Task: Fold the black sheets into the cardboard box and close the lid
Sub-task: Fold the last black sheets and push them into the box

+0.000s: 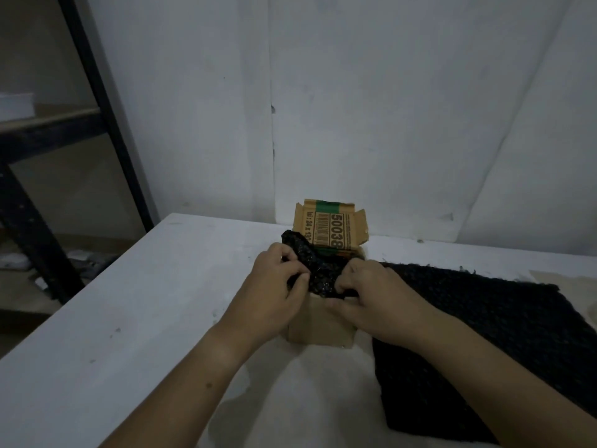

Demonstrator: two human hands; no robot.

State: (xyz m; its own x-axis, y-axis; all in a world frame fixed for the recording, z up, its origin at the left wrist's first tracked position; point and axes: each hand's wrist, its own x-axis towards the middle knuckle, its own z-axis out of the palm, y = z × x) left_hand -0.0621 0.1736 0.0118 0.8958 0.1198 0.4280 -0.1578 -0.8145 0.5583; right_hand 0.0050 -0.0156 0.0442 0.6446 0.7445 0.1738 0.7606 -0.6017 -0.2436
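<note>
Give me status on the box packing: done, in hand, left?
Done: box stands on the table, lid up. In hand: left hand and right hand both grip one crumpled black sheet at the box's mouth, partly in. Left: more black sheet lies flat to the right, outside the box; lid not yet closed.

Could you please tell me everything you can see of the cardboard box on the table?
The cardboard box is small, plain brown and stands upright on the white table, near its far edge. Its lid is open and stands up behind, with printed numbers, a barcode, a green band and side flaps. A crumpled black sheet fills its mouth and spills over the left rim. The left hand and right hand grip that sheet over the opening, hiding the box's upper walls.
</note>
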